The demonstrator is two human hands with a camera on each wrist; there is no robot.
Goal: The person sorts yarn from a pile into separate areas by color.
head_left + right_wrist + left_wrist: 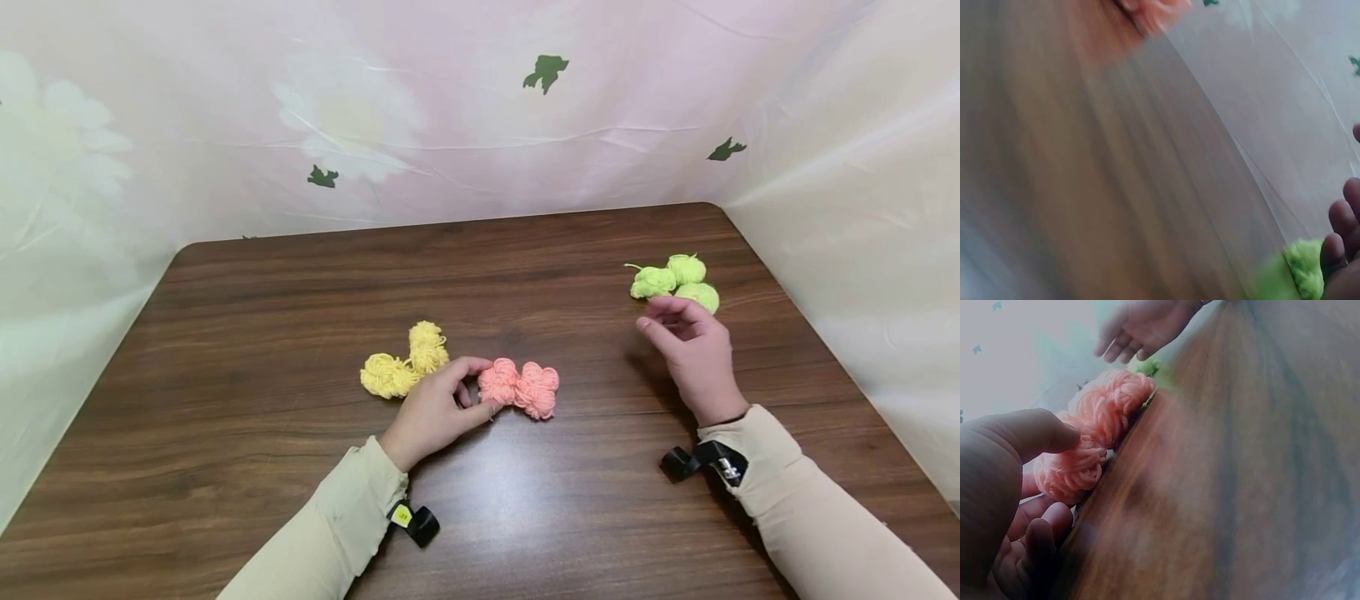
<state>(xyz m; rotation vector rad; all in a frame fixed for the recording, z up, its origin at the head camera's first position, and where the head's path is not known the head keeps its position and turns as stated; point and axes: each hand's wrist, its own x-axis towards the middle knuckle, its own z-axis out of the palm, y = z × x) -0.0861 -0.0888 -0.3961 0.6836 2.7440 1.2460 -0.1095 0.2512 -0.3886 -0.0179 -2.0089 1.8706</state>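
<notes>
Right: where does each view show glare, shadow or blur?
Head view: pale glare on the near tabletop, a shadow beside the right hand; left wrist view: hazy, pink yarn fairly clear, green yarn beyond it soft; right wrist view: tabletop grain smeared by blur.

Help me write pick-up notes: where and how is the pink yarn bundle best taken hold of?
Pinch the pink yarn bundle at the narrow waist between its two rounded lobes, probably best from above, closing on near and far sides. It lies lengthwise left to right, so that spans its slimmest part. Whether the lobes are joined isn't clear.
</notes>
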